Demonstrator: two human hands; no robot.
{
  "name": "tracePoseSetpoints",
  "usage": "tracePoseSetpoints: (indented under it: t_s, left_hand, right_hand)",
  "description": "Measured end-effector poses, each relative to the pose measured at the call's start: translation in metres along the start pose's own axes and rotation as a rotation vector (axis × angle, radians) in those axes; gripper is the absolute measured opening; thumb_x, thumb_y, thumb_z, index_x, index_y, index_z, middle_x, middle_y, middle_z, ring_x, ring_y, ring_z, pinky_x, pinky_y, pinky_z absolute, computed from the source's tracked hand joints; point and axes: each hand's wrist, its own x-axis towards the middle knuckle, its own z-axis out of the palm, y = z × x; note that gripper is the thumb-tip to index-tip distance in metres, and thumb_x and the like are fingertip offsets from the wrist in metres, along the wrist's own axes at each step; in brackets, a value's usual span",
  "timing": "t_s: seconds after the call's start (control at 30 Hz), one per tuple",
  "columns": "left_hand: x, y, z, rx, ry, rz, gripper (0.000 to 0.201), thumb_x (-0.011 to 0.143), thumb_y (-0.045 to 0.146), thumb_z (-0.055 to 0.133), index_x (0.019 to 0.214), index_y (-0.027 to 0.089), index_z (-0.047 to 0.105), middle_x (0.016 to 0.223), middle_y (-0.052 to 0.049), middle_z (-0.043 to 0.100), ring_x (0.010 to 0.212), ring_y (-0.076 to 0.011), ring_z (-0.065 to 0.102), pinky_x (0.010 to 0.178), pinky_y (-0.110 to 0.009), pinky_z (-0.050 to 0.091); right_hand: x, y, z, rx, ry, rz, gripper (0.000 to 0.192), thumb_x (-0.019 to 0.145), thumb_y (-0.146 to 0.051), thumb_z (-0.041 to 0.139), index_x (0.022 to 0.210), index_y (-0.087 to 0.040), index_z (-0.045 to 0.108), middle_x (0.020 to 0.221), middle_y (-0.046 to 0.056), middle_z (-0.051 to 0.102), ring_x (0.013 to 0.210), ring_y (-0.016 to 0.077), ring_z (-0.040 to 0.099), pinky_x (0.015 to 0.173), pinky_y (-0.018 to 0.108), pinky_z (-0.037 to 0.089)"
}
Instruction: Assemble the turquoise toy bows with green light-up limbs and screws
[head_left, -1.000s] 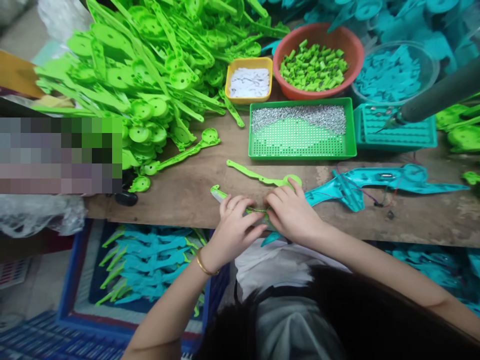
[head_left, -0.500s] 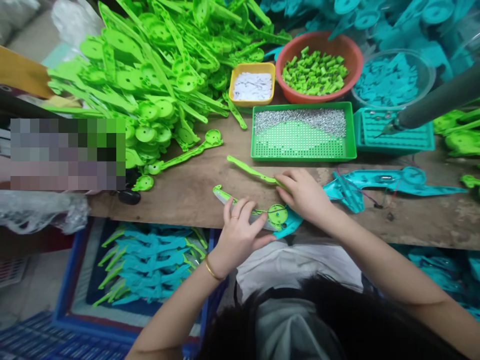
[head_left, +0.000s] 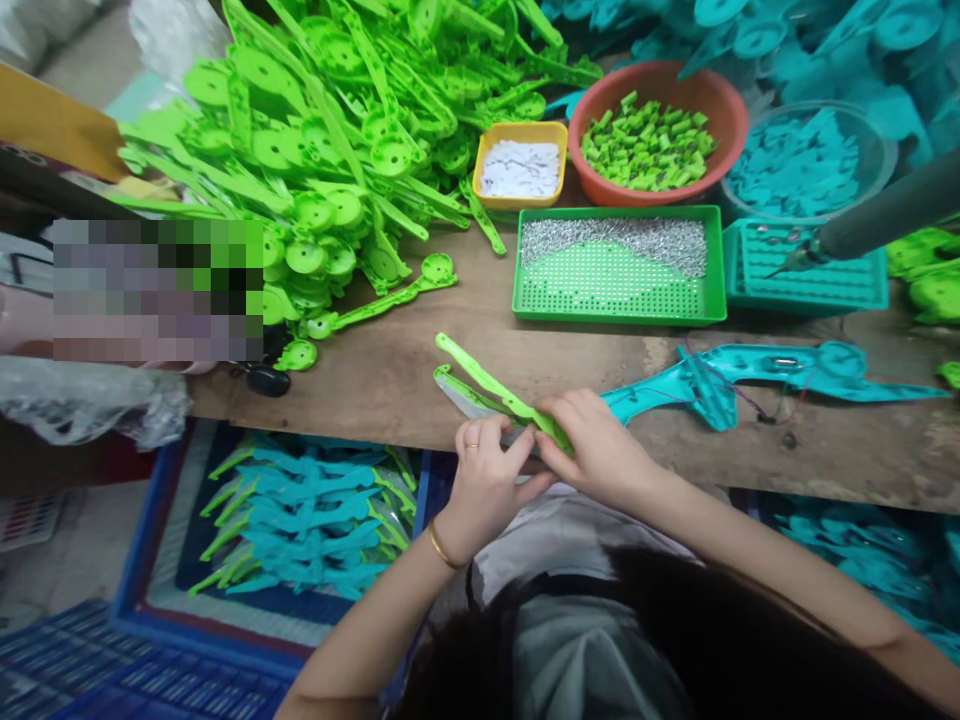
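Both hands grasp green halves at near table [head_left: 390, 385] edge: left hand [head_left: 487, 485] pins lower half [head_left: 455, 383], right hand [head_left: 596, 450] should probably align green upper half [head_left: 487, 378] before pressing

Small factory assembly bench, toy or plastic-goods workshop. Rough wooden counter [head_left: 390, 380] piled with a big heap of identical bright green plastic parts [head_left: 330, 150], more teal parts [head_left: 750, 30] stacked at the back. Sorted small components in containers: yellow tub [head_left: 523, 170] of white bits, red bowl [head_left: 656, 135] of green pieces, clear bowl [head_left: 806, 160] of teal pieces, green tray [head_left: 619, 265] of tiny metal pins, teal tray [head_left: 806, 270] beside it. Half-assembled teal piece [head_left: 750, 380] with loose wires lies on the counter. Blue crate [head_left: 277, 520] under the counter holds finished teal-and-green items. Hanging grey power tool [head_left: 877, 215] over the trays. Bulk piecework, not a home.
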Motion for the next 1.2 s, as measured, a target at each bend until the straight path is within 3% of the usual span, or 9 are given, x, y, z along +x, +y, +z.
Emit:
tracePoseSetpoints:
  t_s: [0.2,0.33,0.4,0.53,0.67,0.9,1.2]
  left_hand:
    - [-0.005,-0.004,0.003,-0.101,0.06,0.03,0.049,0.085,0.052,0.057,0.118,0.017,0.063,0.102,-0.013,0.054,0.098,-0.0258,0.048,0.091,-0.045,0.041]
    - [-0.007,-0.009,0.0,-0.29,0.167,0.043,0.028,0.088,0.031,0.058,0.113,0.019,0.063,0.1,-0.008,0.059,0.098,-0.0202,0.055,0.098,-0.041,0.042]
    - [-0.006,-0.018,-0.002,-0.335,0.267,-0.045,0.019,0.088,0.023,0.057,0.105,0.019,0.064,0.098,-0.007,0.06,0.097,-0.0185,0.056,0.095,-0.038,0.045]
    - [0.0,-0.049,-0.001,-0.305,0.439,-0.415,0.019,0.088,0.026,0.056,0.101,0.016,0.065,0.101,-0.008,0.059,0.096,-0.0189,0.057,0.086,-0.034,0.048]
    - [0.009,-0.075,0.001,-0.335,0.404,-0.582,0.026,0.088,0.033,0.053,0.106,0.017,0.063,0.102,-0.007,0.059,0.093,-0.0175,0.059,0.081,-0.032,0.05]
    - [0.017,-0.085,0.001,-0.316,0.308,-0.546,0.024,0.085,0.028,0.052,0.101,0.016,0.065,0.096,-0.008,0.062,0.09,-0.0201,0.058,0.085,-0.037,0.048]
    - [0.017,-0.093,0.0,-0.379,0.278,-0.603,0.028,0.084,0.027,0.048,0.102,0.016,0.067,0.09,-0.006,0.063,0.084,-0.0185,0.059,0.081,-0.034,0.048]
  right_hand:
    - [-0.001,0.007,0.006,0.029,0.016,-0.089,0.027,0.092,-0.024,0.05,0.114,-0.013,0.062,0.103,0.013,0.067,0.098,0.0229,0.059,0.088,0.04,0.051]
    - [-0.002,0.011,0.009,0.057,0.002,-0.08,0.027,0.093,-0.024,0.05,0.114,-0.013,0.064,0.103,0.012,0.068,0.098,0.0227,0.061,0.087,0.04,0.052]
    - [0.0,0.012,0.008,0.078,0.004,-0.073,0.027,0.092,-0.024,0.051,0.112,-0.013,0.065,0.101,0.012,0.069,0.096,0.0227,0.062,0.085,0.039,0.053]
    - [0.007,0.014,-0.006,0.212,0.019,0.01,0.026,0.091,-0.024,0.052,0.11,-0.013,0.067,0.1,0.01,0.072,0.094,0.0197,0.065,0.084,0.033,0.053]
    - [0.012,0.014,-0.016,0.253,0.005,0.079,0.025,0.092,-0.025,0.052,0.11,-0.017,0.067,0.107,0.008,0.072,0.097,0.0187,0.067,0.085,0.032,0.053]
    - [0.002,0.006,0.005,0.039,-0.019,-0.15,0.031,0.094,-0.027,0.048,0.117,-0.012,0.064,0.105,0.014,0.069,0.099,0.0229,0.062,0.087,0.04,0.054]
    - [-0.003,0.002,0.007,-0.1,-0.015,-0.21,0.032,0.095,-0.025,0.046,0.118,-0.011,0.062,0.103,0.014,0.067,0.1,0.0235,0.059,0.088,0.04,0.053]
